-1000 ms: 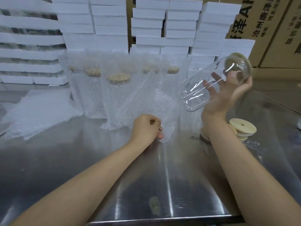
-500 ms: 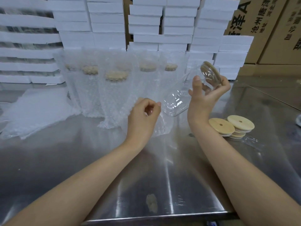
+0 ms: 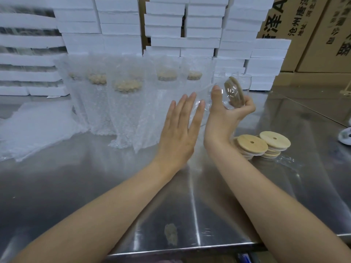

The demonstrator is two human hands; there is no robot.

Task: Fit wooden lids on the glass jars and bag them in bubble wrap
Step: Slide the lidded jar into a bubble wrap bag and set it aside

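**One more lidded jar on the way to bagging**

At far left, loose bubble wrap bags (image 3: 38, 126) lying flat on the tabletop (image 3: 95, 186), not yet used. Just right of them, standing in a row: bagged jars (image 3: 125, 103), at least five, each with a wooden lid dimly visible through the wrap. Judged done, then: lidding and bagging for this row.

In the middle, the left hand (image 3: 178, 133), raised above the tabletop, fingers straight and close together, holding nothing. Fingertips near the base of the glass jar (image 3: 206, 93); impossible to tell touch from a small gap through such clear glass. Just right, the right hand (image 3: 224, 120), fingers and thumb curled round the jar near its mouth, holding it in the air on its side, base to the left, wooden lid (image 3: 234, 93) already fitted and facing right. Left for this one: sliding into a bag. No open bag clearly seen around it.

Further right, on the tabletop, two stacks of spare wooden lids (image 3: 252, 145); behind them, before the foam trays (image 3: 205, 25), a few bare jars (image 3: 245, 80) without lids. Probably more rounds to come.

Against half a second ago: left hand no longer pinching the edge of a bubble wrap bag, now opened flat; jar brought nearer to it, lying the same way; lid stacks and bagged row as before.
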